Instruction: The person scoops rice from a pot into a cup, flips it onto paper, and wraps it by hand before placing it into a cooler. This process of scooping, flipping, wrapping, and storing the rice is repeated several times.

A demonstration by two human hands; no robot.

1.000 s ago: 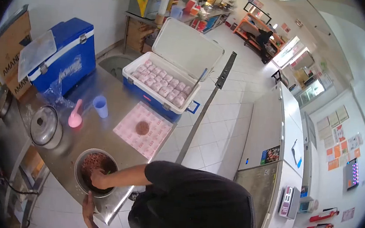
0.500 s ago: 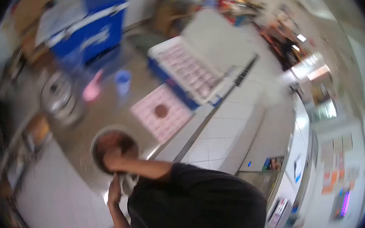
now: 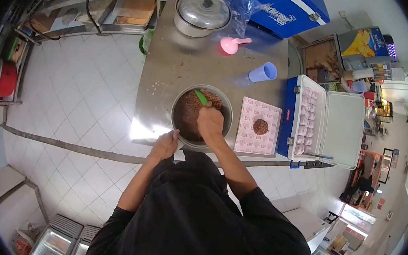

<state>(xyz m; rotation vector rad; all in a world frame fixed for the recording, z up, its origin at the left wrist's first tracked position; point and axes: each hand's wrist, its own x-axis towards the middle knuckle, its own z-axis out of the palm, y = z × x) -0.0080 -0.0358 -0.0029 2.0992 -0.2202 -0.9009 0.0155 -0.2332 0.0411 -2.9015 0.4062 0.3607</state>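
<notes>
A round metal pot (image 3: 229, 130) at the table's front edge holds dark reddish-brown, grainy food (image 3: 188, 109). My right hand (image 3: 211, 123) is down inside it, fingers closed around a green utensil (image 3: 200, 96) whose one end sticks out beyond the fist. The utensil's other end is hidden by the hand. At the pot's near left rim, my left hand (image 3: 165, 145) grips the side, thumb up against the edge. Right of the pot lies a stack of pink printed paper (image 3: 250, 110), with a round mound of the brown food (image 3: 260, 127) on the top sheet.
On the steel table (image 3: 162, 74) stand a lidded pot (image 3: 202, 16), a pink dipper (image 3: 229, 45) and a blue cup (image 3: 263, 72). An open cooler (image 3: 289, 106) with rows of wrapped packets (image 3: 307, 120) is on the right. A closed blue cooler (image 3: 279, 12) sits behind.
My view has swung round and down over the table, from a blurred, slanted angle to a sharp one. The right hand stays in the pot and the left at its rim.
</notes>
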